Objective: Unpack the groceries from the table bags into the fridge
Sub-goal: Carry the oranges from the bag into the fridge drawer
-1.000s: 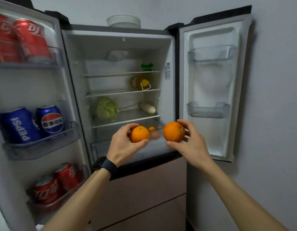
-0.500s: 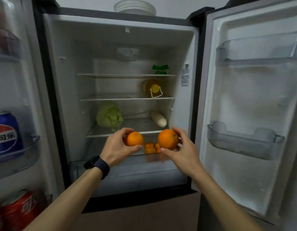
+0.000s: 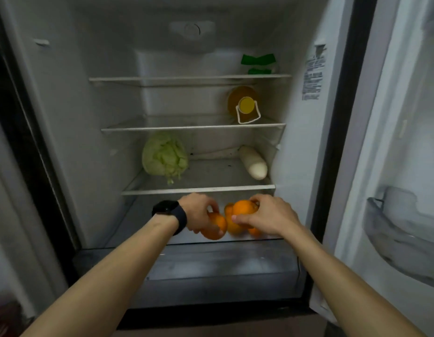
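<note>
Both my hands reach into the open fridge (image 3: 72, 142), under its lowest glass shelf (image 3: 198, 190). My left hand (image 3: 198, 212), with a black watch on the wrist, grips an orange (image 3: 214, 228). My right hand (image 3: 269, 216) grips a second orange (image 3: 244, 207), held a little higher. More oranges (image 3: 235, 227) lie between and under them above the clear drawer (image 3: 223, 266); one orange (image 3: 255, 231) shows below my right hand.
A cabbage (image 3: 165, 156) and a white radish (image 3: 253, 161) lie on the lowest shelf. A yellow-capped bottle (image 3: 245, 103) lies one shelf up, a green packet (image 3: 258, 63) on top. The right door's bin (image 3: 403, 239) is close on the right.
I have moved closer to the fridge. Both hands carried their oranges forward and down, from in front of the shelf edge to under the lowest shelf beside the other oranges.
</note>
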`<state>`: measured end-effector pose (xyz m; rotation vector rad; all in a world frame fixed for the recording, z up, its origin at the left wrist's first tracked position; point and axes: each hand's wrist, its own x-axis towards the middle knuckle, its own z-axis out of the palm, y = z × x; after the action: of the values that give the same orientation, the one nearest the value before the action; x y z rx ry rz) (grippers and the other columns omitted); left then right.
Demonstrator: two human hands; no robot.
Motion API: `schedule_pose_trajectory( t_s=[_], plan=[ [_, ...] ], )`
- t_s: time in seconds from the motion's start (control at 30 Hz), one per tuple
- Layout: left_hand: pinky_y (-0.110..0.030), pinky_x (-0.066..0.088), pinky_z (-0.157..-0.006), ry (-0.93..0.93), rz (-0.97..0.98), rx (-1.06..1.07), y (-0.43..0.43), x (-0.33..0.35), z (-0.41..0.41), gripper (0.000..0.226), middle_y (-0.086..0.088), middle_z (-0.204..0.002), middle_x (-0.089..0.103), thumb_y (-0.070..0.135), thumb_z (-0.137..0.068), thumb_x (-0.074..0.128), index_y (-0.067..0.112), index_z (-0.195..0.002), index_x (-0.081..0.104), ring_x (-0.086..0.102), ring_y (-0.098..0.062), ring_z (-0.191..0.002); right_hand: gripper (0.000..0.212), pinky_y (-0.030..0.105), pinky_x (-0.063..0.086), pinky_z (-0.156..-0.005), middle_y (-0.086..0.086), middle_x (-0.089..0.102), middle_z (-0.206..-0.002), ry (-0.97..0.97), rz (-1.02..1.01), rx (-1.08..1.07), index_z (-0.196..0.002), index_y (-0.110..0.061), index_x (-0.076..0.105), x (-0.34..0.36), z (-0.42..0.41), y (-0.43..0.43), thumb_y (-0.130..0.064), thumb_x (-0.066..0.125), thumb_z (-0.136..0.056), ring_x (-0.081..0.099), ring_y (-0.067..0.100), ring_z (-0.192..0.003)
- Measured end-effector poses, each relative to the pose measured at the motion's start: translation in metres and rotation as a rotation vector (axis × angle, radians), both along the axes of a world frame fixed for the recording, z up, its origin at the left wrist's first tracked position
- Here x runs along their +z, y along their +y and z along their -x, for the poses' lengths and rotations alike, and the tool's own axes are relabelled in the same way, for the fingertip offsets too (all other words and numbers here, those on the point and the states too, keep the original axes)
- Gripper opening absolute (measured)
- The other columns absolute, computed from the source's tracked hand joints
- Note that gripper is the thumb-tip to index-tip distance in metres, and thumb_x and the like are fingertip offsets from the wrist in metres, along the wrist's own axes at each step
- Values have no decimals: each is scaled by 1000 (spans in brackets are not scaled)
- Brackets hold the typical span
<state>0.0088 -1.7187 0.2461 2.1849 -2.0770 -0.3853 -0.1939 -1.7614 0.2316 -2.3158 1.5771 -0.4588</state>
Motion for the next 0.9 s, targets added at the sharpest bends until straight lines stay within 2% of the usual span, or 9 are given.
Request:
schedule_pose_trajectory(
  t_s=[0.1, 0.2, 0.27, 0.33, 0.5, 0.63, 0.77, 0.83, 0.9],
  plan=[
    [-35, 62, -77, -58, -122, -60, -33, -14, 4, 55, -3, -107, 68, 39, -81, 78, 28, -130, 56, 73, -17, -79, 79, 37, 54, -80, 1, 68, -103, 127, -83, -35, -107, -27, 65, -5, -8, -22, -88, 62, -56, 64, 23, -92],
    [-31, 60, -77, -47, -284, -143, -59, -26, 12, 54, -1, -116, 59, 33, -82, 79, 32, -131, 54, 72, -18, -84, 65, 38, 61, -75, 3, 72, -93, 189, -238, -17, -89, -22, 65, -6, -9, -37, -76, 72, -54, 71, 21, -77],
    [-31, 60, -80, -65, -390, -213, -73, -34, 19, 55, -2, -125, 52, 28, -86, 75, 35, -135, 50, 70, -20, -89, 56, 37, 61, -80, 2, 68, -99, 290, -316, 15, -92, -21, 64, -7, -10, -43, -64, 81, -59, 69, 22, -86],
    [-37, 59, -86, -179, -443, -298, -86, -40, 27, 61, -7, -129, 56, 32, -90, 70, 35, -143, 41, 71, -23, -95, 64, 38, 60, -84, 2, 65, -107, 397, -363, 21, -102, -19, 67, -11, -12, -48, -59, 85, -55, 66, 23, -94],
    [-42, 59, -84, -353, -402, -473, -111, -48, 31, 74, 0, -100, 60, 52, -85, 69, 33, -148, 34, 71, -24, -91, 71, 43, 62, -79, 6, 65, -112, 468, -432, 21, -108, -21, 69, -28, -21, -71, -48, 86, -44, 69, 26, -92],
    [-40, 60, -77, -236, -314, -496, -112, -69, 22, 68, 8, -95, 53, 47, -87, 70, 35, -144, 37, 69, -26, -80, 57, 29, 48, -86, 12, 56, -122, 583, -287, 45, -126, -17, 55, -45, -22, -67, -32, 76, -75, 60, 31, -111],
    [-43, 58, -86, -185, -321, -458, -113, -82, 10, 71, -1, -122, 58, 48, -80, 76, 33, -138, 40, 67, -26, -98, 49, 37, 47, -96, 15, 54, -126, 604, -327, 42, -125, -9, 49, -52, -25, -67, -29, 70, -86, 57, 33, -115],
    [-38, 58, -81, -226, -366, -438, -113, -86, 7, 74, -7, -122, 62, 48, -78, 78, 29, -139, 40, 69, -23, -93, 38, 37, 45, -97, 14, 56, -117, 642, -352, 20, -121, -4, 52, -52, -28, -67, -26, 65, -92, 55, 30, -112],
    [-33, 55, -74, -193, -347, -443, -112, -88, 7, 73, -4, -119, 60, 45, -77, 80, 27, -137, 42, 66, -18, -83, 38, 37, 41, -97, 14, 57, -113, 635, -320, 18, -132, -3, 53, -53, -28, -67, -21, 57, -98, 53, 31, -112]
  ],
)
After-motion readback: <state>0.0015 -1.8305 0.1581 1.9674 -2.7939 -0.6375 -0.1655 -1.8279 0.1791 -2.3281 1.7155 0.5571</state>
